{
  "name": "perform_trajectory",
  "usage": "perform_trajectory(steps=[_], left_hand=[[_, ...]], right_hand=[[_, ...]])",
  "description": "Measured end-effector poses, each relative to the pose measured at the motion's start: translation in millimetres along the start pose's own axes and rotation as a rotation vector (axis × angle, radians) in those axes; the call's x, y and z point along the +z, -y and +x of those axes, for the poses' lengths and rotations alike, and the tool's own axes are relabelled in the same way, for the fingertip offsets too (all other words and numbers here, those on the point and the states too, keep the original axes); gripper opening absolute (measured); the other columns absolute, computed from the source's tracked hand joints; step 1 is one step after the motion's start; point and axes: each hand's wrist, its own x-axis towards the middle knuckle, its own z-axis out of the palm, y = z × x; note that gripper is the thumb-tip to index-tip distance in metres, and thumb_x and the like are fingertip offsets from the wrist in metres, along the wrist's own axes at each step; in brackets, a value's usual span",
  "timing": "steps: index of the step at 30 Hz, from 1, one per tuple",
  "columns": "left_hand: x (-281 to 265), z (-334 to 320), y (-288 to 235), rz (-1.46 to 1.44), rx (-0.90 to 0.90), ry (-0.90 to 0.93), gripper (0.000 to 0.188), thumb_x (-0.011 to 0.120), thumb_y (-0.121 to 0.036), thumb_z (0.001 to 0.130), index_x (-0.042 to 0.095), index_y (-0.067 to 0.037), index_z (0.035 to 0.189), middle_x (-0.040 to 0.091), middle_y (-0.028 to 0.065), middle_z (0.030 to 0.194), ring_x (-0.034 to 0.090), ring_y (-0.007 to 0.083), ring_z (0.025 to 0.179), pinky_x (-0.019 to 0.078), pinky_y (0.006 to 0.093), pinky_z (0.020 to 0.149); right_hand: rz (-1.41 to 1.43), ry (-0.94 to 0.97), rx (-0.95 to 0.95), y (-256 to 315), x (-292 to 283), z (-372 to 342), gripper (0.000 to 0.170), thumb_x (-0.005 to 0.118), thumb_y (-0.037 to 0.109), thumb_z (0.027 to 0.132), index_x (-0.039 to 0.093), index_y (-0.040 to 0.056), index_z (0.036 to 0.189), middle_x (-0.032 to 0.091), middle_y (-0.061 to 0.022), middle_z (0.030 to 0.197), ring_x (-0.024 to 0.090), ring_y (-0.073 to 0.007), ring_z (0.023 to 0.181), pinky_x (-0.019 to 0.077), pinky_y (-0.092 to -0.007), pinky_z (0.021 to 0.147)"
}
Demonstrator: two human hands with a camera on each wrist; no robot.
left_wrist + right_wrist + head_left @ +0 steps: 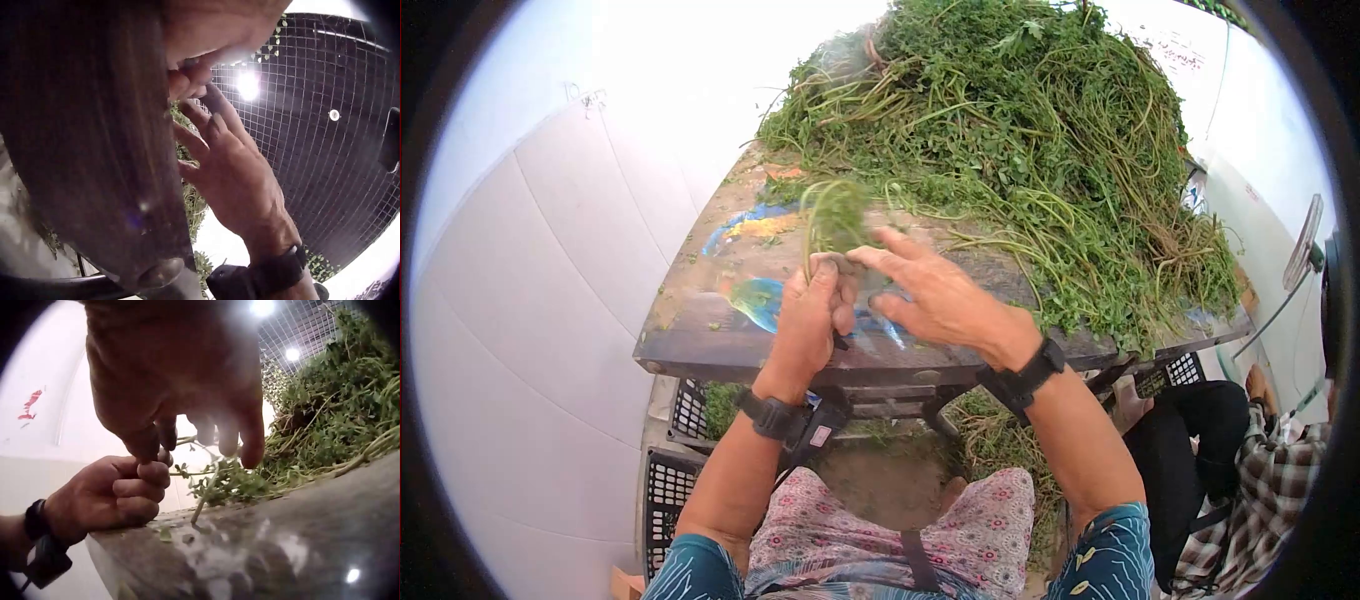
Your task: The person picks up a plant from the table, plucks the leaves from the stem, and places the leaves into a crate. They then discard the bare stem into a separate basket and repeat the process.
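In the head view a small bunch of green stems [836, 212] rises from the left hand [808, 318], whose curled fingers and thumb pinch it over the table's near left part. Just right of it is the right hand [945, 300], fingers spread and partly bent, its fingertips beside the left hand's. The right wrist view has the left hand [112, 495] with curled fingers and the right hand [178, 375] above it, fingers pointing down near leafy sprigs [231, 484]. Whether the right thumb and forefinger touch a stem, I cannot tell.
A large heap of leafy stems [1020, 130] covers the back and right of the wooden table [700, 335]. Black crates [668, 490] stand below at the left. Someone in a checked shirt [1260, 490] sits at the right. More greens lie under the table.
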Motion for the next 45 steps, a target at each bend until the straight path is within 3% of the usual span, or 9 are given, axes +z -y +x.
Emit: perform_trajectory(steps=[4, 8, 14, 23, 26, 30, 32, 42, 45], left_hand=[[10, -13, -10, 0.187, -0.117, 0.044, 0.021, 0.041, -0.028, 0.095, 0.047, -0.008, 0.09, 0.044, -0.0003, 0.062, 0.035, 0.0066, 0.044, 0.0287, 0.0217, 0.039], [8, -17, -10, 0.126, -0.061, 0.082, 0.023, 0.039, -0.03, 0.095, 0.047, -0.009, 0.089, 0.044, -0.0004, 0.061, 0.034, 0.0068, 0.043, 0.0286, 0.0218, 0.039], [-5, -12, -5, -0.263, 0.046, -0.11, 0.023, 0.039, -0.031, 0.095, 0.047, -0.01, 0.092, 0.049, 0.0019, 0.065, 0.034, 0.0074, 0.043, 0.0305, 0.0233, 0.042], [-3, -13, -8, -0.315, -0.112, 0.097, 0.024, 0.031, -0.025, 0.098, 0.049, -0.01, 0.095, 0.049, 0.0007, 0.067, 0.033, 0.0066, 0.041, 0.0306, 0.0219, 0.041], [-4, -15, -9, -0.345, -0.13, 0.108, 0.023, 0.032, -0.026, 0.097, 0.049, -0.011, 0.095, 0.047, -0.0012, 0.065, 0.033, 0.0064, 0.04, 0.0306, 0.0216, 0.04], [10, -44, -7, -0.375, -0.17, 0.261, 0.022, 0.036, -0.031, 0.096, 0.048, -0.013, 0.093, 0.042, -0.0036, 0.062, 0.034, 0.0056, 0.041, 0.0299, 0.0212, 0.039], [29, -76, -4, -0.306, -0.281, 0.282, 0.028, 0.042, -0.039, 0.093, 0.044, -0.012, 0.087, 0.039, -0.0031, 0.06, 0.03, 0.0067, 0.042, 0.0277, 0.0214, 0.042], [21, -170, 19, 0.182, -0.576, 0.156, 0.012, 0.049, -0.011, 0.086, 0.054, -0.001, 0.09, 0.058, 0.0063, 0.076, 0.053, 0.0088, 0.059, 0.0427, 0.0222, 0.049], [21, -173, 33, 0.57, -0.425, 0.246, 0.012, 0.05, -0.007, 0.082, 0.056, -0.001, 0.09, 0.059, 0.0028, 0.076, 0.054, 0.0079, 0.062, 0.0442, 0.0213, 0.053]], right_hand=[[0.08, 0.222, 0.163, -17, 2, 25, 0.052, 0.052, 0.015, 0.081, 0.037, 0.0081, 0.13, 0.034, -0.026, 0.133, 0.034, -0.0381, 0.124, 0.0315, -0.041, 0.101], [-0.039, 0.304, 0.334, -29, -1, 25, 0.04, 0.048, 0.013, 0.08, 0.049, 0.0026, 0.119, 0.051, -0.0245, 0.116, 0.048, -0.0367, 0.11, 0.0383, -0.0398, 0.094], [-0.253, 0.087, 0.752, -94, -48, -12, 0.028, 0.047, 0.019, 0.077, 0.06, -0.0038, 0.087, 0.059, -0.0271, 0.09, 0.057, -0.0415, 0.087, 0.0448, -0.0452, 0.079], [-0.402, -0.128, 0.502, -99, -85, -44, 0.029, 0.048, 0.015, 0.08, 0.059, -0.0032, 0.099, 0.063, -0.0185, 0.091, 0.058, -0.0323, 0.083, 0.0452, -0.0386, 0.077], [-0.024, -0.184, 0.513, -51, -78, -30, 0.029, 0.049, 0.015, 0.08, 0.059, -0.0046, 0.099, 0.064, -0.0153, 0.091, 0.059, -0.0257, 0.083, 0.0461, -0.0356, 0.075], [0.649, 0.246, 0.652, 41, -48, -38, 0.031, 0.052, 0.021, 0.084, 0.058, -0.0016, 0.104, 0.06, -0.0111, 0.086, 0.056, -0.0172, 0.084, 0.0455, -0.0297, 0.075], [0.763, 0.096, 0.435, 70, -13, -52, 0.031, 0.053, 0.021, 0.085, 0.056, -0.0024, 0.105, 0.06, -0.0076, 0.086, 0.056, -0.0146, 0.08, 0.0456, -0.0294, 0.068], [1.922, -0.631, 0.726, 71, 16, -182, 0.028, 0.059, 0.016, 0.083, 0.051, 0.006, 0.108, 0.055, -0.0058, 0.097, 0.05, -0.0125, 0.079, 0.0406, -0.0216, 0.059], [1.682, -0.605, 0.89, 99, 36, -200, 0.027, 0.059, 0.012, 0.083, 0.05, 0.0058, 0.108, 0.054, -0.0085, 0.094, 0.051, -0.013, 0.08, 0.0408, -0.0217, 0.051]])
